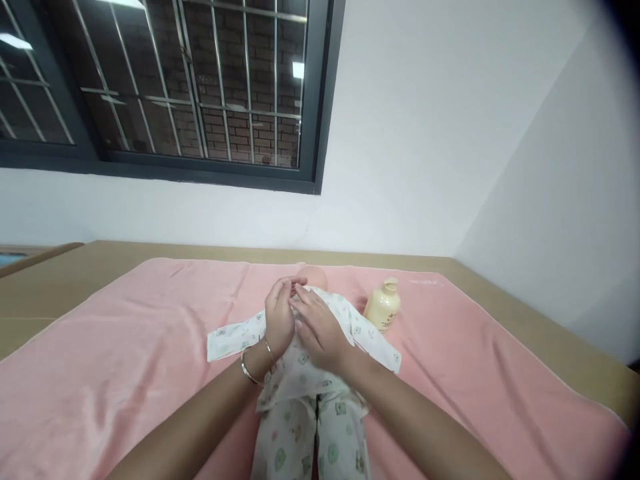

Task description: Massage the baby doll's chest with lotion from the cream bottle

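Note:
My left hand and my right hand meet above the chest of a small doll-like figure lying on its back. Both hands are open and slightly cupped, palms turned toward each other, with the fingers close together or touching; I see nothing held between them. The figure wears a white printed long-sleeved top and matching trousers. Its sleeves spread out to both sides. My hands hide part of the head and chest. A thin bracelet and a bangle circle my left wrist.
A pale yellow pump bottle stands to the right of the figure. Beneath everything lies a pink cloth with some creases, on a tan surface. Behind rise a white wall and a dark-framed window with metal bars.

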### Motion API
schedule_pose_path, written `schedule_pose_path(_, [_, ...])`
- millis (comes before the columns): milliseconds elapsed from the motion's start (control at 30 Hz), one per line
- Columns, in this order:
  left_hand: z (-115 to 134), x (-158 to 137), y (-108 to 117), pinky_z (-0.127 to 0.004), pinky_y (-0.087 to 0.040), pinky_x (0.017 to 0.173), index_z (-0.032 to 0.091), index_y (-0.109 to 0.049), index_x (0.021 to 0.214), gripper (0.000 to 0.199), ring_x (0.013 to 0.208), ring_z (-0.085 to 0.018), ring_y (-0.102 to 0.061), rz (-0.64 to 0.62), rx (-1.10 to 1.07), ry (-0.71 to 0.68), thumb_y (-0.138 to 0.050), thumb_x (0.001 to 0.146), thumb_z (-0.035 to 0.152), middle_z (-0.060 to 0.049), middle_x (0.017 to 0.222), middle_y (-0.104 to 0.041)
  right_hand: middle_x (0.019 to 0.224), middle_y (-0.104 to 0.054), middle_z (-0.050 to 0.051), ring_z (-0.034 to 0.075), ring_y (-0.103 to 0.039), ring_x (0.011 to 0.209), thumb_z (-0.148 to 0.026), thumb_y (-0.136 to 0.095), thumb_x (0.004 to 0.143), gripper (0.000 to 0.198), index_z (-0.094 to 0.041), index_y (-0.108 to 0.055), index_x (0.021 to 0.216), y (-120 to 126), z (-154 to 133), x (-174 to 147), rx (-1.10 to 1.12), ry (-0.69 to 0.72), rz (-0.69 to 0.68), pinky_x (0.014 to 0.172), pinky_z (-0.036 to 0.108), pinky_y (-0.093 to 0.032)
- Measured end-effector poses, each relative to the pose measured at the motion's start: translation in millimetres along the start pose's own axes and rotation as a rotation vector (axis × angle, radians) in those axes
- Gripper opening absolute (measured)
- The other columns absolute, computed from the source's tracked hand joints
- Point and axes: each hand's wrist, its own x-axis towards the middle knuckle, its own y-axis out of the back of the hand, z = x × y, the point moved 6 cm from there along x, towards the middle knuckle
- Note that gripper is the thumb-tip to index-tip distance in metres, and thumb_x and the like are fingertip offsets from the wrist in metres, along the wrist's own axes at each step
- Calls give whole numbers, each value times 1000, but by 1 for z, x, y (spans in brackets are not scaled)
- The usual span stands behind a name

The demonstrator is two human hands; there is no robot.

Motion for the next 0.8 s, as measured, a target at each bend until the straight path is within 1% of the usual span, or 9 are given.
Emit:
schedule_pose_path(100, [-14, 20, 25, -42, -51, 96, 17, -65, 91, 37, 102, -24, -67, -5, 14, 25, -47, 91, 49, -11, 102, -71, 144, -51, 14, 21, -42, 137, -24, -42, 95, 40, -17, -55, 133, -21, 27, -8, -39, -100, -181, 116, 49, -29])
schedule_pose_path(200, [-30, 15, 24, -40, -50, 96, 17, -65, 94, 35, 103, -23, -65, -38, 61, 60, -45, 93, 46, -11, 105, -70, 142, -54, 7, 17, -42, 137, -26, -44, 96, 39, -24, -55, 134, -25, 44, -11, -49, -134, -327, 119, 47, -22])
schedule_pose_path(367, [-31, -1, 19, -41, -43, 104, 19, -63, 107, 34, 114, -23, -59, -95, 261, -17, -40, 96, 40, -9, 116, -67, 152, -38, 15, 24, -31, 144, -40, -37, 99, 53, -13, -42, 145, -12, 80, -17, -150, -402, -362, 118, 49, -23])
schedule_pose_path(433, [-28, -5, 19, -41, -42, 105, 19, -63, 110, 33, 117, -23, -58, -128, 334, -51, -39, 97, 38, -9, 118, -66, 152, -36, 19, 28, -30, 144, -43, -33, 100, 59, -6, -37, 146, -12, 80, -24, -241, -517, -369, 117, 51, -24])
schedule_pose_path(500, [-27, -7, 22, -40, -42, 105, 19, -63, 111, 34, 117, -22, -57, -134, 356, -72, -37, 98, 37, -9, 120, -66, 151, -36, 24, 31, -29, 144, -41, -31, 100, 62, 0, -35, 146, -15, 68, -30, -350, -582, -358, 116, 51, -24])
schedule_pose_path(567, [-27, -8, 23, -41, -42, 105, 19, -63, 112, 36, 116, -22, -58, -123, 352, -81, -36, 99, 38, -9, 119, -66, 151, -34, 27, 33, -26, 145, -36, -34, 99, 61, 4, -36, 144, -18, 46, -32, -418, -545, -346, 116, 51, -24])
schedule_pose_path(667, [-28, -9, 23, -40, -42, 105, 18, -62, 113, 38, 116, -22, -58, -123, 335, -75, -34, 100, 39, -9, 120, -65, 154, -34, 20, 32, -23, 146, -29, -43, 95, 55, -6, -41, 144, -24, 19, -27, -368, -320, -381, 118, 52, -20])
schedule_pose_path(733, [-28, -9, 21, -40, -42, 105, 17, -62, 114, 39, 116, -21, -57, -130, 336, -80, -34, 100, 39, -10, 120, -65, 152, -41, 11, 28, -27, 145, -26, -47, 94, 48, -17, -49, 140, -22, 19, -23, -264, -173, -435, 119, 52, -19])
schedule_pose_path(800, [-27, -9, 21, -40, -43, 105, 17, -62, 113, 39, 115, -21, -58, -130, 344, -99, -33, 100, 40, -10, 118, -66, 148, -47, 4, 23, -31, 144, -27, -47, 95, 41, -26, -54, 136, -18, 31, -19, -158, -101, -473, 119, 50, -19])
